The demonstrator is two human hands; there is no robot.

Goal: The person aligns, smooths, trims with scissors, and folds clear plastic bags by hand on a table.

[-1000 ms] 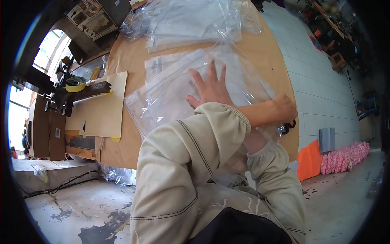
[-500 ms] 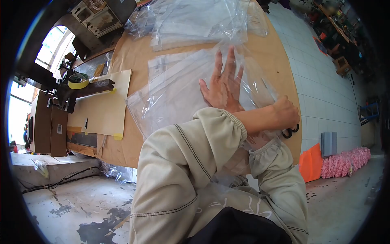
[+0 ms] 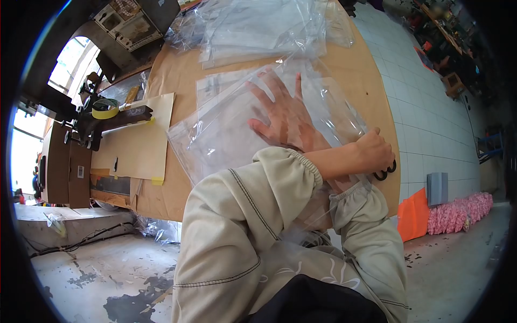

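My right hand point(image 3: 288, 116) is inside a clear plastic bag point(image 3: 223, 126), its fingers spread flat beneath the film. My left forearm crosses over the right one. At the bag's right edge, my left hand point(image 3: 374, 152) is closed in a fist on the film; the exact grip is partly hidden. Black scissors handles point(image 3: 385, 171) show just below that fist, their blades out of sight. More clear bags point(image 3: 207, 86) lie flat under the one I handle.
A pile of clear plastic bags point(image 3: 258, 32) covers the table's far end. On the left stand a machine arm point(image 3: 124, 116) with a yellow tape roll point(image 3: 105, 112) and a cardboard box point(image 3: 78, 171). Orange sheet point(image 3: 412, 216) and a pink bundle point(image 3: 458, 214) are on the right-hand floor.
Inside the bag, my right hand has shifted left and slightly down, its fingers spreading and tilting left. The film's right side lies differently. My left fist stays closed, nearly in place.
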